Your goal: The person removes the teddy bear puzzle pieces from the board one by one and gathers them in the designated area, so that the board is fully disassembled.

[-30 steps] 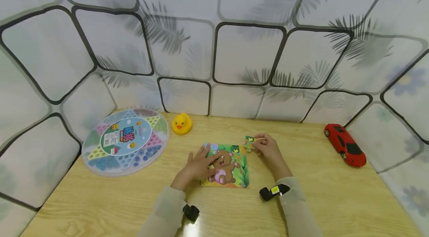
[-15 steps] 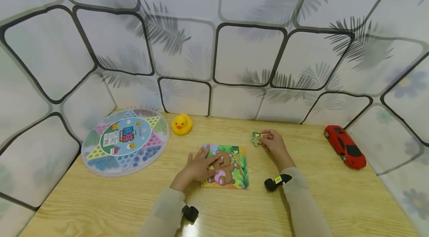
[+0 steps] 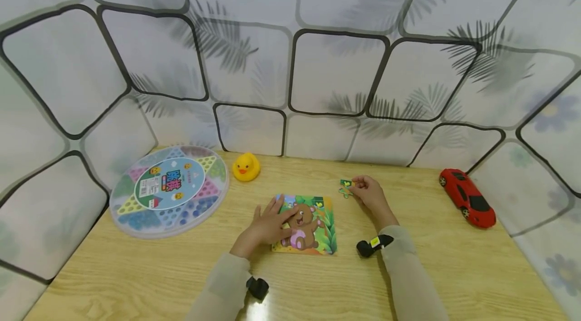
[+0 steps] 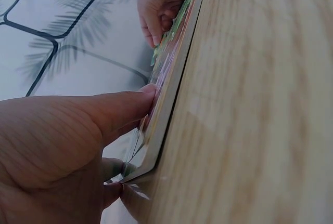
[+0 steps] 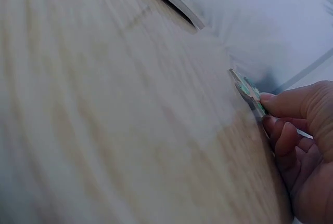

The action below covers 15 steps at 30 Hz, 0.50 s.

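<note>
A jigsaw puzzle (image 3: 310,232) with a brown bear on it lies flat on the wooden table. My left hand (image 3: 270,225) rests on its left part with fingers spread, covering some of the picture; in the left wrist view the thumb (image 4: 127,108) touches the surface close to the edge. Beyond the puzzle's upper right corner, my right hand (image 3: 371,197) pinches a small green puzzle piece (image 3: 346,187) between thumb and fingertips. In the right wrist view the puzzle piece (image 5: 248,93) is seen nearly edge-on, just at or above the tabletop.
A round Chinese checkers board (image 3: 170,192) lies at the left of the table (image 3: 313,290). A yellow rubber duck (image 3: 246,167) sits behind the puzzle, and a red toy car (image 3: 467,197) stands far right. Patterned cloth walls (image 3: 338,73) enclose the back and sides.
My right hand has moved a little right and away from the puzzle's upper right corner, carrying the piece. It has barely shifted over the last half second. The left hand stays in place.
</note>
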Motion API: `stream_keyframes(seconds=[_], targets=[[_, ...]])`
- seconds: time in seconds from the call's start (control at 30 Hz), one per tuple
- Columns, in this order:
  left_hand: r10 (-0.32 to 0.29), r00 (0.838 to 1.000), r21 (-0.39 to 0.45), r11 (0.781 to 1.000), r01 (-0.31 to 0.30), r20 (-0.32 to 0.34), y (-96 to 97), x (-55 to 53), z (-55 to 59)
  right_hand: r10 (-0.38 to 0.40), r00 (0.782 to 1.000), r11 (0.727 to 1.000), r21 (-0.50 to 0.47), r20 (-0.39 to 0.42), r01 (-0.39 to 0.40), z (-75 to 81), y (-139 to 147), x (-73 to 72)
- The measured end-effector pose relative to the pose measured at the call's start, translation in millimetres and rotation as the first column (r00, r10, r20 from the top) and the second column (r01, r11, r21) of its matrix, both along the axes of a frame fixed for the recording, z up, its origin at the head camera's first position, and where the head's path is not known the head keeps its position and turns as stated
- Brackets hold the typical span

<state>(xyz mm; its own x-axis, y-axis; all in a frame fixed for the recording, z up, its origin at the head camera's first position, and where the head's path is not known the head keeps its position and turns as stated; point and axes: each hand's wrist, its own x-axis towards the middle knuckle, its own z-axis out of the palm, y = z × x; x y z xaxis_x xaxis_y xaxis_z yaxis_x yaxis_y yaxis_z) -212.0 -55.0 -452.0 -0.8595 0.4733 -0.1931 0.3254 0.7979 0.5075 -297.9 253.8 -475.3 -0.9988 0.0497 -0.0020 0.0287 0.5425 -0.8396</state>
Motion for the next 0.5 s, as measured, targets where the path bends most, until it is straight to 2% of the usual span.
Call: stream_keyframes(seconds=[0.2, 0.27, 0.37, 0.5], targets=[[-0.002, 1.0, 0.005, 1.0, 0.002, -0.001, -0.4, 0.7, 0.3, 0.001, 1.0, 0.999, 0.046, -0.028, 0.0, -2.9, 2.1, -0.5], [-0.002, 1.0, 0.008, 1.0, 0.002, -0.002, -0.6, 0.9, 0.3, 0.003, 0.999, 1.0, 0.026, -0.033, -0.002, -3.8, 2.4, -0.4], [-0.003, 1.0, 0.01, 1.0, 0.003, -0.005, -1.0, 1.0, 0.9, 0.011, 1.0, 0.998, -0.057, -0.025, -0.012, -4.0, 2.1, 1.3], [-0.003, 1.0, 0.012, 1.0, 0.003, -0.007, -1.3, 0.8, 2.4, 0.013, 1.0, 0.978, -0.206, -0.008, -0.015, -4.4, 1.5, 4.2]])
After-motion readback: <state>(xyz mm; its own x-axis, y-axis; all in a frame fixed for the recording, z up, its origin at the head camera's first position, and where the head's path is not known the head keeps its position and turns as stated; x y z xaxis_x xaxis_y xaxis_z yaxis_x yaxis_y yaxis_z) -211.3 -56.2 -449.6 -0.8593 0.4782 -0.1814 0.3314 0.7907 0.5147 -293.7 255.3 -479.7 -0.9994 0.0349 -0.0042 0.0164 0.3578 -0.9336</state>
